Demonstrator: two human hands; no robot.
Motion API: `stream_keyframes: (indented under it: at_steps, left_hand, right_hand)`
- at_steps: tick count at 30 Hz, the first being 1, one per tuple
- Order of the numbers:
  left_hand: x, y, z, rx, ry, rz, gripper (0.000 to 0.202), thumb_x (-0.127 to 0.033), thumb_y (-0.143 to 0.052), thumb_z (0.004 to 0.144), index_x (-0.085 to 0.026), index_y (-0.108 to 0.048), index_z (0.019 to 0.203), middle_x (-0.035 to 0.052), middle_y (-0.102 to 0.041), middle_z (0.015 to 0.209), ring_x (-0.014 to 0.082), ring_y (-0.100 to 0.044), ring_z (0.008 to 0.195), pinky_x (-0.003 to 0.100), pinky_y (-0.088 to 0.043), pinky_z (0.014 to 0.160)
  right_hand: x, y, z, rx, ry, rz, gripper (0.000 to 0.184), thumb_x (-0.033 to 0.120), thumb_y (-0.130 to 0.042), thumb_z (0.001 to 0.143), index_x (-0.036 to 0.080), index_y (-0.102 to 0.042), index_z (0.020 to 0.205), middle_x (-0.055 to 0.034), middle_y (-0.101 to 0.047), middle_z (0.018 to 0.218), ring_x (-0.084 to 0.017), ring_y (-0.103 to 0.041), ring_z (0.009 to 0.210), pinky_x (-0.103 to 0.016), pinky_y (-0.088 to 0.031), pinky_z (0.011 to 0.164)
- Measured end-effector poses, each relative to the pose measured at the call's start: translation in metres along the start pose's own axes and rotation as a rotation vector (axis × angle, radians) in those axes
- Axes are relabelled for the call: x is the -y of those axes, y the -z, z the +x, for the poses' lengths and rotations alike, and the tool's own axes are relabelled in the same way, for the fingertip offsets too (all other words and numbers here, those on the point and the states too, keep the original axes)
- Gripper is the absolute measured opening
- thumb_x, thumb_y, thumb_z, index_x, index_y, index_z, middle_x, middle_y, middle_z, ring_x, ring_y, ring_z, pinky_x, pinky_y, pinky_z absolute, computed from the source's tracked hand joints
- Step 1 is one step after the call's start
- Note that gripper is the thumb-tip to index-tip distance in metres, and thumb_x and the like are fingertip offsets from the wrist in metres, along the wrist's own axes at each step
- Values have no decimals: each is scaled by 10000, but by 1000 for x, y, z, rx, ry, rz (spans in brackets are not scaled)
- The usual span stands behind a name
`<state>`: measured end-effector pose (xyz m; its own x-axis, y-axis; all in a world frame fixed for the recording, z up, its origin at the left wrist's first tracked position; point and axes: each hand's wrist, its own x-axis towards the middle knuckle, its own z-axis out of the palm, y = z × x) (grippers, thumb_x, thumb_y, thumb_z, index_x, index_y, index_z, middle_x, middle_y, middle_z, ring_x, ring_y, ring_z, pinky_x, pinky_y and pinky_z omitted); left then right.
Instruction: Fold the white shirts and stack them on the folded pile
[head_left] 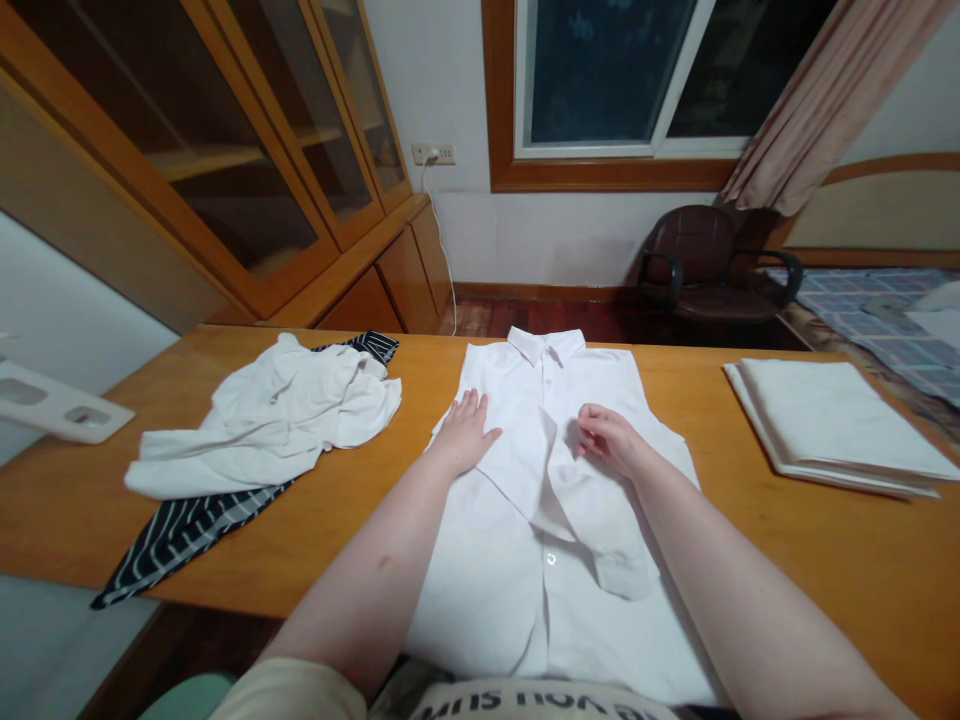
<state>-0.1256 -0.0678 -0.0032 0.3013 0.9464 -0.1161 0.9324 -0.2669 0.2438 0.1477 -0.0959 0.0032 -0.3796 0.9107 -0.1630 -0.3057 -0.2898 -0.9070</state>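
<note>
A white button-up shirt (487, 560) lies front up on the wooden table, its collar at the far edge. One sleeve (600, 510) is folded across the front, with its cuff pointing back toward me at the lower right. My left hand (465, 432) rests flat on the left side of the shirt, fingers stretched out. Over the right side of the chest, my right hand (611, 440) has its fingers curled and pinched at the upper part of the folded sleeve. The exact grip of those fingertips is partly hidden.
Left on the table (720, 560) is a crumpled white garment (277, 410) over a black-and-white striped cloth (202, 530). A white slotted object (67, 400) juts in at far left. Folded white clothes (840, 420) lie at right. Beyond stand an armchair (697, 260) and a cabinet (360, 230).
</note>
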Motion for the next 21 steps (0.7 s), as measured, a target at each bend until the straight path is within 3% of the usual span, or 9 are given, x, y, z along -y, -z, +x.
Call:
stream_keyframes:
  at_steps: [3, 6, 8, 11, 15, 21]
  left_hand:
    - [-4, 0, -2, -57, 14, 4, 660, -457, -351, 911, -53, -288, 1429, 195, -212, 1522, 258, -138, 1422, 383, -153, 1147]
    - [-15, 4, 0, -179, 67, 36, 657, -453, -343, 911, -53, -286, 1429, 194, -185, 1531, 269, -127, 1424, 392, -141, 1149]
    - [-23, 7, 10, -213, 136, 91, 756, -507, -395, 874, -19, -251, 1434, 226, -132, 1532, 320, -70, 1424, 438, -110, 1148]
    - [-27, 10, 36, -215, 204, 138, 871, -560, -414, 839, 47, -209, 1429, 271, -96, 1521, 358, -27, 1418, 458, -83, 1144]
    - [-16, 4, 73, -200, 211, 137, 799, -527, -338, 870, 36, -236, 1429, 250, -162, 1518, 315, -98, 1423, 425, -89, 1148]
    - [0, -7, 91, -149, 208, 127, 815, -573, -277, 870, 3, -231, 1444, 211, -154, 1531, 275, -105, 1428, 403, -91, 1151]
  right_hand:
    - [-6, -8, 4, -137, 75, -101, 248, 338, -666, 749, 200, -476, 669, 76, -458, 480, -52, -332, 374, -258, -476, 495]
    - [-11, -7, 5, -134, 81, -91, 250, 352, -677, 745, 196, -491, 685, 63, -493, 511, -59, -394, 405, -265, -492, 532]
    - [-11, -5, 4, -126, 74, -51, 258, 363, -687, 735, 192, -499, 690, 61, -503, 518, -57, -399, 412, -275, -500, 559]
    - [-9, -4, 4, -115, 52, -8, 272, 374, -703, 720, 188, -507, 692, 55, -516, 519, -55, -397, 414, -285, -504, 583]
    - [-7, -5, 4, -100, 41, 17, 276, 381, -710, 722, 186, -517, 705, 43, -534, 526, -68, -424, 432, -279, -498, 581]
    - [-10, -3, 5, -72, 35, 25, 249, 360, -705, 739, 182, -532, 728, 34, -553, 559, -71, -451, 453, -286, -505, 612]
